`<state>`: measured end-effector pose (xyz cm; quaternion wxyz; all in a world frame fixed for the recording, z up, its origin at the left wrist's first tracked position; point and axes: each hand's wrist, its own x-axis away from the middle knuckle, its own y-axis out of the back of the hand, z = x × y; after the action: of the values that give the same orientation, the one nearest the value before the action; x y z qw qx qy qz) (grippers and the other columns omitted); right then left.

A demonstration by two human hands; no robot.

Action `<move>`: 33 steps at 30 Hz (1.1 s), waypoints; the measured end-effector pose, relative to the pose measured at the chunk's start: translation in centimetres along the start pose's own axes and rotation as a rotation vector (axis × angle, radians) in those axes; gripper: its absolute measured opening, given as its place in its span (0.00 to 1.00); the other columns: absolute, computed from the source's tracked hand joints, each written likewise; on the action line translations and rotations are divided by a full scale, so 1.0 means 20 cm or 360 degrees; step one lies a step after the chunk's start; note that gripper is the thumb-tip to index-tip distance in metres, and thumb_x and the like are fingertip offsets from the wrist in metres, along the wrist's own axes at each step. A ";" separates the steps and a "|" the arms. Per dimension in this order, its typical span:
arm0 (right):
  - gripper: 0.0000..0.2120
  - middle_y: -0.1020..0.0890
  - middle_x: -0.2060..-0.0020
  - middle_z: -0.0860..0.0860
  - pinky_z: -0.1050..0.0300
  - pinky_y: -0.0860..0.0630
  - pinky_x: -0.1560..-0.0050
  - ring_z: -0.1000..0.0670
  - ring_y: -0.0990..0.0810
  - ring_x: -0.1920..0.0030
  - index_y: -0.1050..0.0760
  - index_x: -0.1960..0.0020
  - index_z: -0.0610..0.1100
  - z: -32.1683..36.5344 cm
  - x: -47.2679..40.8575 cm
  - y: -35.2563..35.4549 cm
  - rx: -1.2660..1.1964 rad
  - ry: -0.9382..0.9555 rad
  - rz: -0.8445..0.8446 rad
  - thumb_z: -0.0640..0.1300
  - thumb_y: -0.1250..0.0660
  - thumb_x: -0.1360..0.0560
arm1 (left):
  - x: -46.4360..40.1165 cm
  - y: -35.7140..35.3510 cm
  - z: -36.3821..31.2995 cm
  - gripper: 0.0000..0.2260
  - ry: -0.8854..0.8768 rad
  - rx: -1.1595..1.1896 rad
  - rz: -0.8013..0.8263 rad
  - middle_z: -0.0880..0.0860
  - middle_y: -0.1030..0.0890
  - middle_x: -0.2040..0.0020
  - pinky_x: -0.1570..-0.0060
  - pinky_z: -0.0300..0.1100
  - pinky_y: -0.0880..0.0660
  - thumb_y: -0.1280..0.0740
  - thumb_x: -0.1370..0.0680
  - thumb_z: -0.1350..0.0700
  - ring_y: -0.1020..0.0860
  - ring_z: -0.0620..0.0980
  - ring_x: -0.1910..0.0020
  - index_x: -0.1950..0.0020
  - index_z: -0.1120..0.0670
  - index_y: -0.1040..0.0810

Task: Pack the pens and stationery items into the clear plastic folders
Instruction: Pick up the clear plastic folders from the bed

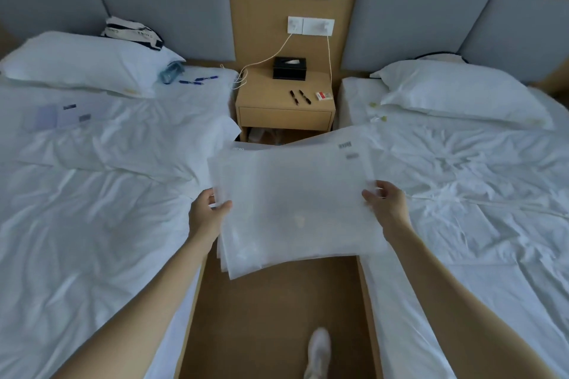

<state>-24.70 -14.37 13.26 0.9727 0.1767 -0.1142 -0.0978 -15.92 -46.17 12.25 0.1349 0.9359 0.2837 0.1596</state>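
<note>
I hold a stack of clear plastic folders (pixel 292 203) in the air over the gap between two beds. My left hand (pixel 207 212) pinches the stack's left edge and my right hand (pixel 386 204) pinches its right edge. Blue pens (pixel 198 80) lie on the left bed near the pillow. Two black pens (pixel 300 97) and a small red and white item (pixel 324 96) lie on the wooden nightstand (pixel 284 118). More clear folders (pixel 66 114) lie flat on the left bed. Small yellow-green items (pixel 377 111) sit on the right bed beside its pillow.
A black tissue box (pixel 289 68) stands at the back of the nightstand, with charger cables (pixel 268 58) hanging from wall sockets above. A bag (pixel 132 32) leans behind the left pillow. My white shoe (pixel 318 351) is on the brown floor between the beds.
</note>
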 end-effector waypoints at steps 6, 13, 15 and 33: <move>0.20 0.22 0.51 0.43 0.57 0.28 0.59 0.45 0.23 0.58 0.28 0.34 0.38 0.06 -0.41 -0.14 0.0046 -0.0016 0.0024 0.38 0.31 0.25 | -0.34 -0.18 -0.08 0.18 0.0008 -0.0010 -0.0001 0.55 0.23 0.41 0.47 0.48 0.25 0.30 0.25 0.60 0.24 0.53 0.47 0.35 0.58 0.26; 0.20 0.22 0.51 0.45 0.56 0.28 0.57 0.46 0.22 0.56 0.29 0.33 0.39 0.20 -0.97 -0.37 0.0051 -0.0070 0.0098 0.39 0.32 0.24 | -0.85 -0.38 -0.28 0.21 0.0014 -0.0096 -0.0095 0.57 0.24 0.38 0.44 0.48 0.26 0.29 0.26 0.60 0.25 0.55 0.41 0.34 0.58 0.27; 0.19 0.22 0.51 0.46 0.56 0.28 0.57 0.46 0.22 0.56 0.29 0.34 0.39 0.24 -1.10 -0.42 0.0052 -0.0076 0.0116 0.39 0.32 0.24 | -0.98 -0.42 -0.33 0.21 0.0011 -0.0108 -0.0105 0.57 0.23 0.38 0.43 0.50 0.26 0.29 0.26 0.60 0.24 0.56 0.42 0.34 0.59 0.26; 0.15 0.22 0.56 0.48 0.52 0.24 0.53 0.46 0.22 0.55 0.26 0.38 0.40 0.01 -1.62 -1.01 0.0155 -0.0347 -0.0046 0.39 0.32 0.25 | -1.89 -0.63 -0.06 0.14 0.0063 -0.0320 0.0141 0.52 0.22 0.46 0.45 0.55 0.24 0.30 0.24 0.55 0.22 0.55 0.46 0.39 0.56 0.24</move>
<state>-58.79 -25.52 -0.08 0.9433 0.2135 -0.2214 -0.1247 -52.28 -57.50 0.73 0.2153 0.9259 0.2271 0.2115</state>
